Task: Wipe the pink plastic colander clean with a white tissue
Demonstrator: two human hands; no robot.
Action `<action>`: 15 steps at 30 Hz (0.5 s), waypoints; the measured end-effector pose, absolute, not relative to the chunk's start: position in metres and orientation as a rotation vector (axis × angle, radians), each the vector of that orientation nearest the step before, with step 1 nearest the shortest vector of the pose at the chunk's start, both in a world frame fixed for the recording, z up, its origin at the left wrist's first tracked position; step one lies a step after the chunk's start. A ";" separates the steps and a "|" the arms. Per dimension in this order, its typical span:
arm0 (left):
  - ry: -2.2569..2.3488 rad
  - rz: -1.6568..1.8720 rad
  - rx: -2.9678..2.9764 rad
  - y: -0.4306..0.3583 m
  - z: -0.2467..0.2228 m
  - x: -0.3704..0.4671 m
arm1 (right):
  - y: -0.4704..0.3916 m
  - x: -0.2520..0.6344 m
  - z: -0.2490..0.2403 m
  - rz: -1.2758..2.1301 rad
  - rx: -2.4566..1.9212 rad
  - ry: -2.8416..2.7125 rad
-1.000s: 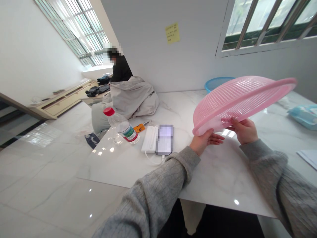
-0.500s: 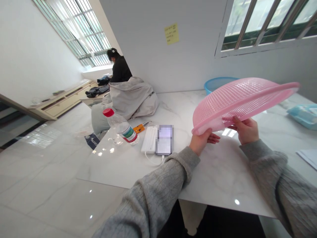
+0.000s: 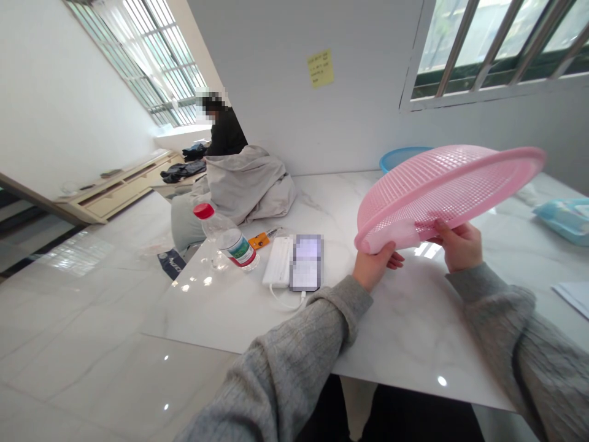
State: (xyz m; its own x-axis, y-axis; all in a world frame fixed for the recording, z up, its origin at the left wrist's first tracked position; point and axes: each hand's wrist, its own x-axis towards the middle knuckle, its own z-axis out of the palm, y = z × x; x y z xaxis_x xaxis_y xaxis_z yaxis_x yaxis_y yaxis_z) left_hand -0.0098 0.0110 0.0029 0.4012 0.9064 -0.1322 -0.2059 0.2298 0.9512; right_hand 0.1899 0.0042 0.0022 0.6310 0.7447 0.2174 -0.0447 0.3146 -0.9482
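Note:
A pink plastic mesh basket (image 3: 416, 184) is held up, tilted on its side, above the white marble-patterned table (image 3: 396, 325). With thumb on the near rim and fingers underneath, my left hand (image 3: 375, 265) grips its left end. My right hand (image 3: 462, 245) pinches the rim farther right, thumb toward the inside. A whitish patch, perhaps a label, shows on the inner wall between the hands. Behind the pink basket stands a blue basket (image 3: 399, 158), mostly hidden by it.
Left on the table are a clear bottle with a red cap (image 3: 234, 242), a white power bank (image 3: 277, 263) cabled to a phone (image 3: 306, 263), and an orange packet (image 3: 259, 240). A blue wipes pack (image 3: 564, 220) lies right. A person in black (image 3: 227, 132) sits beyond grey cloth (image 3: 251, 184).
The pink basket has tipped slightly, so more of its inside faces me. Both hands keep their hold. The view has shifted a little.

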 end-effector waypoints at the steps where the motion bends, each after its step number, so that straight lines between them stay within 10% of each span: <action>1: 0.833 0.902 1.057 0.011 0.002 -0.009 | 0.005 0.190 0.002 0.587 -1.147 -0.730; 15: 0.847 0.903 1.078 0.011 0.001 -0.010 | 0.005 0.190 0.002 0.566 -1.150 -0.732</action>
State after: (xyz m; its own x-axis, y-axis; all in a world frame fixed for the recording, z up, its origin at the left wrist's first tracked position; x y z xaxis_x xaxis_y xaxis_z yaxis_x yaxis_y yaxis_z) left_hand -0.0101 0.0110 0.0014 0.3909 0.9115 -0.1279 -0.1855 0.2141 0.9590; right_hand 0.1896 0.0053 0.0016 0.6439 0.7318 0.2234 -0.0317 0.3173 -0.9478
